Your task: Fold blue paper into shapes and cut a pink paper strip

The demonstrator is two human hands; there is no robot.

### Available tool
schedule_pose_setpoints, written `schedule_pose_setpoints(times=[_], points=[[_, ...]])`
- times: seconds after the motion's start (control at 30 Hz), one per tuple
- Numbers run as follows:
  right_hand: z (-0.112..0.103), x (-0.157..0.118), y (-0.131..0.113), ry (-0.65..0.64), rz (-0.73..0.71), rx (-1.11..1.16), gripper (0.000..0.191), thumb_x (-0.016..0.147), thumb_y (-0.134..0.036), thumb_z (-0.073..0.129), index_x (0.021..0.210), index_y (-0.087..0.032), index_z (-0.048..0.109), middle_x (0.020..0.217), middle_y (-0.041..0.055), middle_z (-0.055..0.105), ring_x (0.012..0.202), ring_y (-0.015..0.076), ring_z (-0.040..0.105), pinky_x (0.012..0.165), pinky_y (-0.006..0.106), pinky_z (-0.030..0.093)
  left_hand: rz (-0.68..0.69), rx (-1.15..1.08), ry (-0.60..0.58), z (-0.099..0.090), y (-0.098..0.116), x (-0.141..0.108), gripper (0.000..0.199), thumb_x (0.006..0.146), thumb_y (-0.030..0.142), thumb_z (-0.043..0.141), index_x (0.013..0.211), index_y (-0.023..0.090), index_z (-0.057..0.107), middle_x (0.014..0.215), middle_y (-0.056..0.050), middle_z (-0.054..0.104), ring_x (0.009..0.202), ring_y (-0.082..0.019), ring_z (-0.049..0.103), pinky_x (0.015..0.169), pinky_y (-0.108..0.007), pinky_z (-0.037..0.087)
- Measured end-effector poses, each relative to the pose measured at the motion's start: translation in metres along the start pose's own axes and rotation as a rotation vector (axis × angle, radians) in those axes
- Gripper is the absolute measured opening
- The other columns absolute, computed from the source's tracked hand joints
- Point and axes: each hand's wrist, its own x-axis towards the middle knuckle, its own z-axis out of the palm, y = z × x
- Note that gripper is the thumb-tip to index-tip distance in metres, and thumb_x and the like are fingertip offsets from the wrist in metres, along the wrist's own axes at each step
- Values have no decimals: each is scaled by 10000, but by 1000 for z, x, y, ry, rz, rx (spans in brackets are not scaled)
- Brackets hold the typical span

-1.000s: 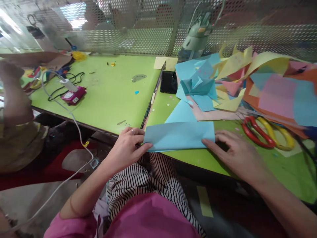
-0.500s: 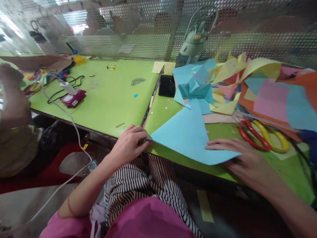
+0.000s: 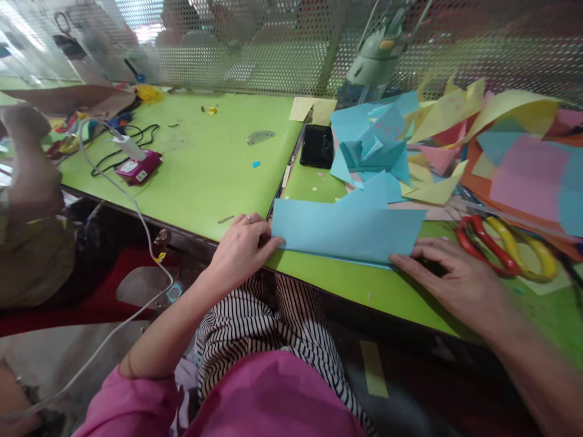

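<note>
In front of me at the table's near edge lies a sheet of blue paper (image 3: 344, 233), its lower part folded up into a long band with a pointed part showing behind it. My left hand (image 3: 243, 246) pinches the band's left end between thumb and fingers. At the lower right corner, my right hand (image 3: 444, 273) grips the paper with thumb and fingertips. Just beyond the sheet sits a folded blue paper piece (image 3: 376, 155), with a black phone (image 3: 317, 146) to its left.
Red-handled scissors (image 3: 485, 246) and yellow-handled scissors (image 3: 523, 252) lie right of my right hand. Coloured paper (image 3: 528, 173) is heaped behind them. A bottle (image 3: 373, 67) stands by the mesh screen. At left are a pink power adapter (image 3: 139, 168) and another person's arm (image 3: 31, 164).
The near edge of the blue paper has been folded up and away from me, turning the pointed shape into a long band. My right hand has shifted slightly to its lower corner.
</note>
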Motion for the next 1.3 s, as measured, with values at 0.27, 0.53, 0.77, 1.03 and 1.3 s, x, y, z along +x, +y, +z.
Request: schedule_pose_setpoints(times=[0.27,0.53,0.77,1.03,1.3], points=[[6,-7,-7,26,29,-43,489,885,-676,428,679,-247,541,843,92,636,814,267,588,693,412,464,-29,-33,12,0,-1,2,202,889,314,644,734,189,613,863,-40,643,844,-211,565,875,-402,459],[5,-5,-9,-7,58,-87,483,895,-646,411,656,-241,522,865,88,631,847,275,592,729,441,459,15,37,31,2,-2,0,213,916,312,598,741,192,597,830,-38,622,830,-212,551,893,-418,456],[8,-6,-10,-4,97,-76,412,901,-572,465,654,-247,526,873,78,634,865,268,605,754,459,475,-6,58,12,0,0,0,219,917,341,598,752,196,604,847,-36,633,834,-215,551,896,-426,449],[6,-2,-9,-39,124,-48,382,906,-517,454,662,-242,559,877,78,642,847,259,600,763,455,478,-39,56,-25,-4,2,1,218,909,352,606,762,192,625,878,-43,643,868,-218,553,925,-416,436],[-1,-7,-12,-78,148,13,352,887,-497,486,660,-241,568,890,77,653,860,264,613,779,463,474,-37,32,-16,-3,1,-2,245,912,395,586,769,197,599,878,-49,641,854,-231,560,890,-427,444]])
